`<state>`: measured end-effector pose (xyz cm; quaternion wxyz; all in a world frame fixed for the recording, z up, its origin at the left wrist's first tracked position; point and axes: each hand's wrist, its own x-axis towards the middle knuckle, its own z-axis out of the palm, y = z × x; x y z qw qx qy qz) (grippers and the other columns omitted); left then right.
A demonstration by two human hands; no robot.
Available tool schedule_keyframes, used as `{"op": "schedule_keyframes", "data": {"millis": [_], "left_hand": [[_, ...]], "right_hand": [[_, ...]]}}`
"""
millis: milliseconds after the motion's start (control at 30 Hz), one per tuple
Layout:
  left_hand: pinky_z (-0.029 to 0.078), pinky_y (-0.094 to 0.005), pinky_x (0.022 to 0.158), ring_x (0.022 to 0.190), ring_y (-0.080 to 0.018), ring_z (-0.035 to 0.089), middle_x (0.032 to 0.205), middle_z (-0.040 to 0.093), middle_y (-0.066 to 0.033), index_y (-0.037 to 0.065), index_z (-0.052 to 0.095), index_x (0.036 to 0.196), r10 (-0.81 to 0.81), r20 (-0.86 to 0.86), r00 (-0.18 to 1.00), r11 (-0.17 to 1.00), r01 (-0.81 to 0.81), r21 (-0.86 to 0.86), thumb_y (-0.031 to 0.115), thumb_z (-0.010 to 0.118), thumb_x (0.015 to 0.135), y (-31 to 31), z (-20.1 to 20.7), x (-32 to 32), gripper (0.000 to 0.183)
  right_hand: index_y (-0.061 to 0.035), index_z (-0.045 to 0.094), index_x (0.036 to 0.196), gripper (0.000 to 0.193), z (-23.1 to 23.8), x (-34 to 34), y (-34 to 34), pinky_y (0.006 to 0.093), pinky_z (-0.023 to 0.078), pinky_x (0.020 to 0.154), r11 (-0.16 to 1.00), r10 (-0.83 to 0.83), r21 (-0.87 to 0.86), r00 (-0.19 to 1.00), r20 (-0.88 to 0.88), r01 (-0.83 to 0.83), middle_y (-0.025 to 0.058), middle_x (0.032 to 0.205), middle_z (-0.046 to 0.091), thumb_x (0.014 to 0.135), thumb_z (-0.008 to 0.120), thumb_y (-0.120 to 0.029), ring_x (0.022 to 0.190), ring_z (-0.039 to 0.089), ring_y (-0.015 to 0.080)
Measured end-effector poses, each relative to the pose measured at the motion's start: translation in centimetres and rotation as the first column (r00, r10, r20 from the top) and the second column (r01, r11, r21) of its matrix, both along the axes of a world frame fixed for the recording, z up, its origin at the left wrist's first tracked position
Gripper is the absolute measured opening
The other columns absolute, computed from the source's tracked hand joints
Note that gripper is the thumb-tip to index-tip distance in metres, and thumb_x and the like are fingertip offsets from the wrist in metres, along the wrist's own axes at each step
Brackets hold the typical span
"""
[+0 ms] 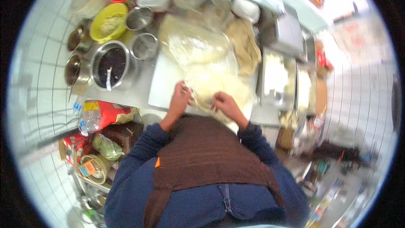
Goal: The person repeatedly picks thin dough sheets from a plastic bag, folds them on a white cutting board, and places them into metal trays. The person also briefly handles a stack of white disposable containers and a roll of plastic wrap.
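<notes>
A large, shiny clear plastic bag with pale contents lies across the white cutting board. Its crumpled, pale yellow near part reaches the counter's front edge, close to my apron. My left hand is closed on the left side of this near edge, thumb and fingers pinched together. A short way to the right, my right hand pinches the same edge with curled fingers. Blur hides exactly how the plastic folds between the fingertips, and what is inside the bag cannot be made out.
Left on the counter are a steel pot of dark liquid with a spoon, a yellow colander and steel bowls. A brown cloth lies beyond the board. Steel trays of white food stand right. A plastic bottle sits lower left.
</notes>
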<state>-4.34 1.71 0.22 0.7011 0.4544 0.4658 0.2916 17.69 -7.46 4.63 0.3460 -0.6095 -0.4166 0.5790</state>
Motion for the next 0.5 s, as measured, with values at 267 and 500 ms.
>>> {"op": "schedule_keyframes", "data": {"millis": [267,500], "left_hand": [[0.053,-0.0358,0.080,0.091,-0.0219,0.060,0.104,0.060,-0.0132,0.002,0.054,0.130,0.015,-0.119,0.993,0.886,0.042,0.461,0.032,0.063,0.099,-5.1,4.1,-2.1,0.044],[0.051,-0.0337,0.068,0.072,-0.0182,0.060,0.081,0.062,-0.0061,0.001,0.059,0.103,0.379,0.020,0.925,0.921,-0.380,0.090,0.020,0.056,0.097,-11.6,4.0,-6.9,0.020]], "right_hand": [[0.0014,0.057,0.107,0.015,3.4,-4.6,1.4,0.0259,0.048,0.055,0.998,0.011,0.062,0.997,-0.076,-0.006,0.0061,0.084,0.060,0.097,0.057,-0.010,0.065,0.057,0.0108],[0.0015,0.049,0.121,0.027,4.2,-11.4,1.4,0.0266,0.049,0.062,0.861,0.508,0.108,0.852,-0.126,-0.497,0.0080,0.095,0.060,0.096,0.056,-0.005,0.072,0.057,0.0115]]}}
